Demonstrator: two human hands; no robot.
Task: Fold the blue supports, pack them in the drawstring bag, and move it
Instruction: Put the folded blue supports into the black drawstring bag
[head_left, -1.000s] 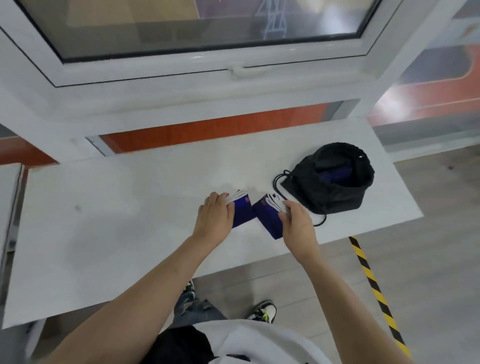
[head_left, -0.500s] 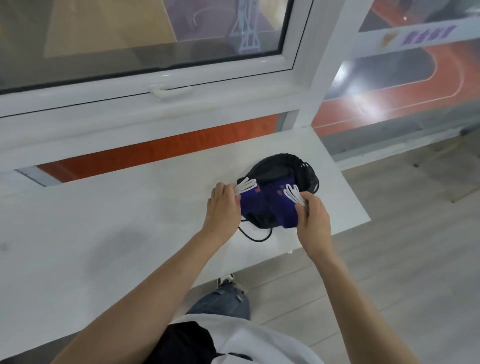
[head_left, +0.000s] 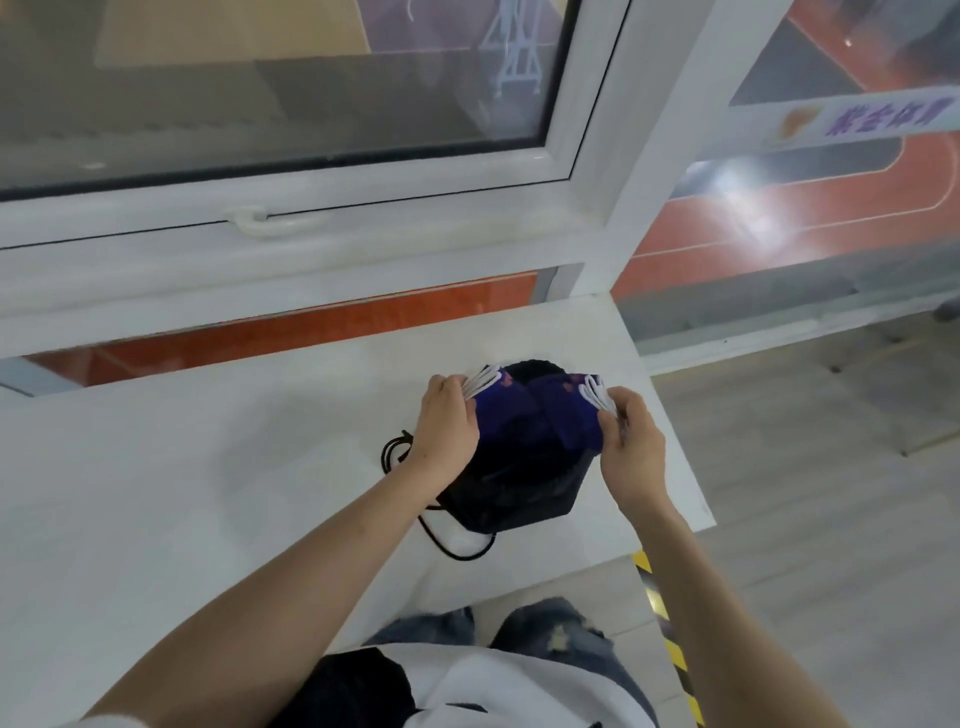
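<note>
A white bench (head_left: 208, 493) runs under a white-framed window (head_left: 311, 171), with grey floor to its right. Near the bench's right end sits the black drawstring bag (head_left: 519, 488), mouth upward, its black cord (head_left: 447, 540) trailing in loops on the bench toward the near edge. Directly over the bag's open mouth are the blue supports (head_left: 524, 415), folded into a compact bundle, with white strap ends (head_left: 483, 378) fanning out at the left and more at the right. The left hand (head_left: 447, 426) grasps the bundle's left end, fingers curled over the white straps; the right hand (head_left: 631, 441) pinches the right end the same way.

Judging from this, the folding looks done and packing is under way: the bundle sits at the opening, seemingly partly in, though how deep it sits cannot be told. What is left appears to be pushing the supports fully inside, drawing the cord closed, and moving the bag.
</note>
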